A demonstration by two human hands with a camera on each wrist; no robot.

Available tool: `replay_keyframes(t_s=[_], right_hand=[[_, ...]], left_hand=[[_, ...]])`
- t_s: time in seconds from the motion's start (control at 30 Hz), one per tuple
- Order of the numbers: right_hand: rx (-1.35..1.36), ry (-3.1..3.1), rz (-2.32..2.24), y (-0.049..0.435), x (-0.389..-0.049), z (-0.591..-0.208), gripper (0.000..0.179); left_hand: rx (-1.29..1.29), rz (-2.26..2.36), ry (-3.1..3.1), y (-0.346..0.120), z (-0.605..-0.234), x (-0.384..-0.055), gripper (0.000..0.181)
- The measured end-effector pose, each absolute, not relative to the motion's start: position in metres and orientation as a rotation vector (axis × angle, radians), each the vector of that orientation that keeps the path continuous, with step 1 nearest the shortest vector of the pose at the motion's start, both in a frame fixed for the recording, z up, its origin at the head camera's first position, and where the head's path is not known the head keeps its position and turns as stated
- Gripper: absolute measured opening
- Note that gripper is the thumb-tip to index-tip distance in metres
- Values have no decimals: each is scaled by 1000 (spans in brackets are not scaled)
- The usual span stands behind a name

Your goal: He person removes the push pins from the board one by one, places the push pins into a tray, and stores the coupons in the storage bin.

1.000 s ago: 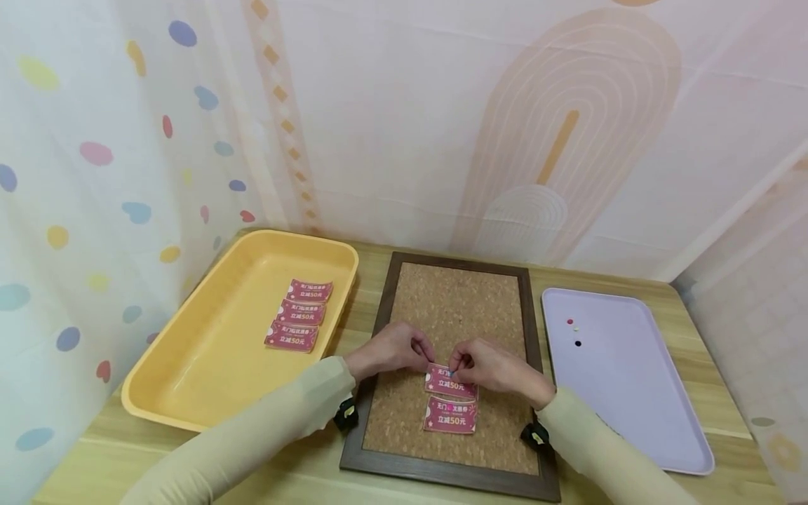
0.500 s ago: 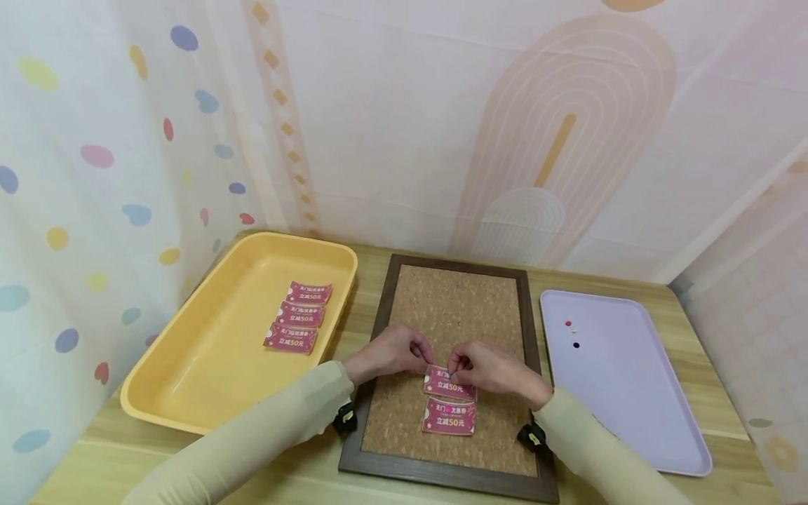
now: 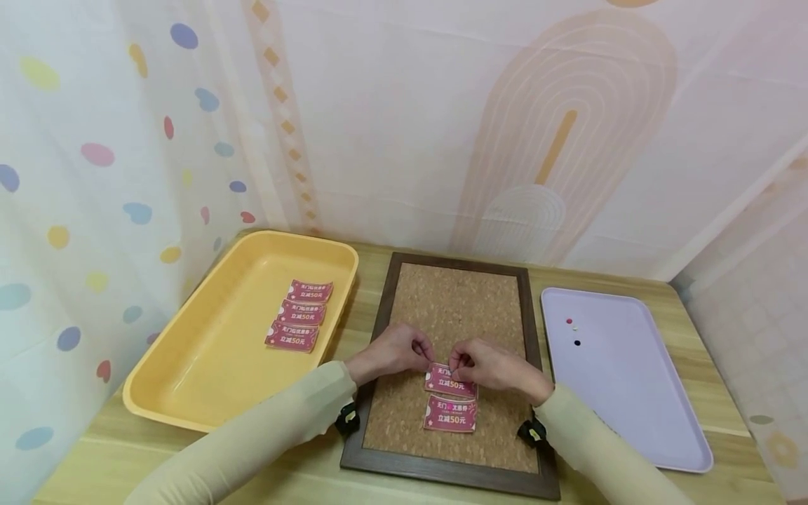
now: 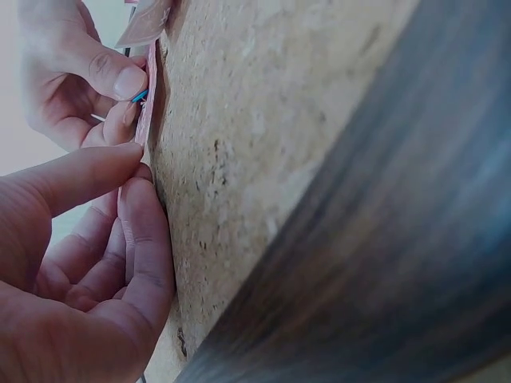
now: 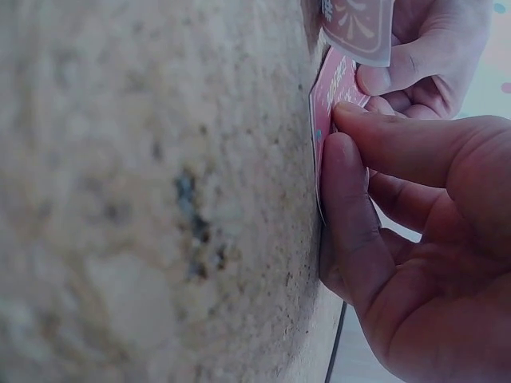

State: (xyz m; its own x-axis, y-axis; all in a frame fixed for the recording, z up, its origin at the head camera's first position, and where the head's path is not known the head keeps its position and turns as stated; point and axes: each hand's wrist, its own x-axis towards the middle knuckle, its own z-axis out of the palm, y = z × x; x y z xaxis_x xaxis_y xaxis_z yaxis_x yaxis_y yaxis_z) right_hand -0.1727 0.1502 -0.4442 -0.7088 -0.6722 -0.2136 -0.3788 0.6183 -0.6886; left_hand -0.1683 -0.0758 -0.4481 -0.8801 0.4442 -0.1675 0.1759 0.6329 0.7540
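Note:
A cork board (image 3: 463,301) in a dark brown frame carries two red coupons. My left hand (image 3: 399,348) pinches the upper coupon (image 3: 443,385) at its top left corner, close to the cork. Between thumb and forefinger my right hand (image 3: 489,365) pinches a small blue pushpin (image 4: 140,96) against this coupon's face; the pin's point is hidden. In the left wrist view the coupon stands edge-on, its edge near the cork. Just below lies the lower coupon (image 3: 449,421), a pink pushpin (image 3: 449,407) through its printed text.
A yellow tray (image 3: 189,375) on the left holds a column of red coupons (image 3: 293,337). On the right, a lilac tray (image 3: 631,393) has a red pin (image 3: 569,321), a pale pin (image 3: 575,328) and a black pin (image 3: 577,343). A patterned curtain (image 3: 391,140) hangs behind the wooden table.
Both hands keep their places at the upper coupon. The blue pushpin, showing at the right fingertips a second ago in the head view, is now mostly covered by the fingers.

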Motion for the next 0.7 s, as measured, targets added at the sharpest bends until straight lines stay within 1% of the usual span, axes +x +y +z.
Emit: replay_keyframes(t_s=[0.37,0.5,0.7], right_hand=[[-855,2353,-877,152,-174,-444,13],[-828,2288,-931,156,-176,-443,12],[-869,2219,-1025,166,-181,-438,8]], left_hand=[[460,1120,2495,-75,-450,-169,5],[454,1136,2484,-75,-449,-169,6],[402,1219,2425,-75,-447,-168,6]])
